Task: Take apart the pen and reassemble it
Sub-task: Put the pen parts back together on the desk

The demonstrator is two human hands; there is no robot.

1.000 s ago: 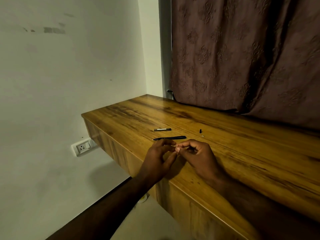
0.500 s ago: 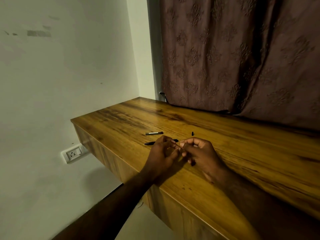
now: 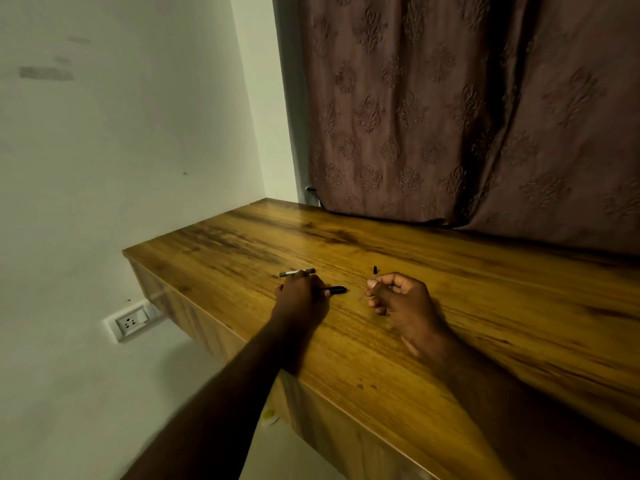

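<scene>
Wooden desk [image 3: 485,306] with pen barrel [image 3: 337,289], cap [image 3: 298,272], small black piece [image 3: 375,270]

Shiny desk [image 3: 519,306], dull curtain [image 3: 450,116].
The desk was smooth, glossy wood grain; the curtain was matt embossed cloth.

Wooden desk [image 3: 450,271], pale wall [image 3: 121,150], wall socket [image 3: 131,321], brown patterned curtain [image 3: 467,109]

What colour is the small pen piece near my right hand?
The small pen piece is black; head view shows it best.
</scene>
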